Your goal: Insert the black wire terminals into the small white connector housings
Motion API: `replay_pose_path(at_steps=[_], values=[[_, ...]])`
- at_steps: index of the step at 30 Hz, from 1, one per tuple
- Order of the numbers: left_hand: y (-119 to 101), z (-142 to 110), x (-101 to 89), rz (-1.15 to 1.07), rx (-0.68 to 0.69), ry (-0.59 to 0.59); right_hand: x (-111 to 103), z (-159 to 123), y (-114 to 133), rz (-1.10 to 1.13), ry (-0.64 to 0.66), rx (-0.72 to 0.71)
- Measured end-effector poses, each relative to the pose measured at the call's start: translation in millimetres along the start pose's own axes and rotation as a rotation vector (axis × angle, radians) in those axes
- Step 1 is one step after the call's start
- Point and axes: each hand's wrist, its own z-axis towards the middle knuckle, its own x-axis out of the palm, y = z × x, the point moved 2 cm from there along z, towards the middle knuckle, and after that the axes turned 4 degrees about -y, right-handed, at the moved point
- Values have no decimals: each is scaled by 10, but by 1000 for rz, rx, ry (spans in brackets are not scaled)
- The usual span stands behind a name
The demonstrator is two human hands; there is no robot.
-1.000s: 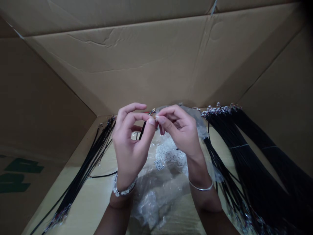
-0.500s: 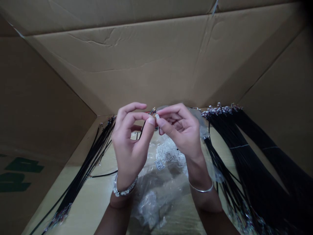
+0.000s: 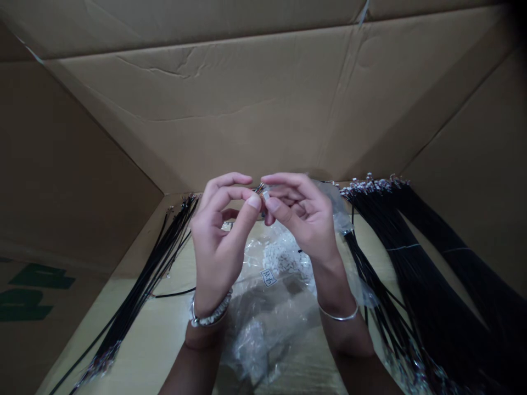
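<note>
One small white rectangular connector (image 3: pixel 265 196) in right hand (image 3: pixel 308 219), left hand (image 3: pixel 216 236) pinching thin coloured wires (image 3: pixel 259 189), long black cables (image 3: pixel 142 288) along surface (image 3: pixel 167 329) left edge

Cardboard walls (image 3: pixel 230 126); green marks (image 3: pixel 41 281), perhaps lettering.

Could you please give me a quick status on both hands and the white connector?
Left hand: pinching thin wires. Right hand: thumb against white connector, beside the wires. Plastic bag and white pieces below.

Head-worn view, facing forward and downward, near left hand (image 3: pixel 220 233) and right hand (image 3: pixel 307 219) (cardboard wall (image 3: pixel 230 115) beyond)
</note>
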Motion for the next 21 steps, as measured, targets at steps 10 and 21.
replay_pose_path(at_steps=[10, 21], values=[[-14, -32, 25, 131, 120, -47, -20, 30, -97, 107, 10, 53], [-48, -48, 35, 190, 145, -69, -33, 28, -133, 179, 34, 76]])
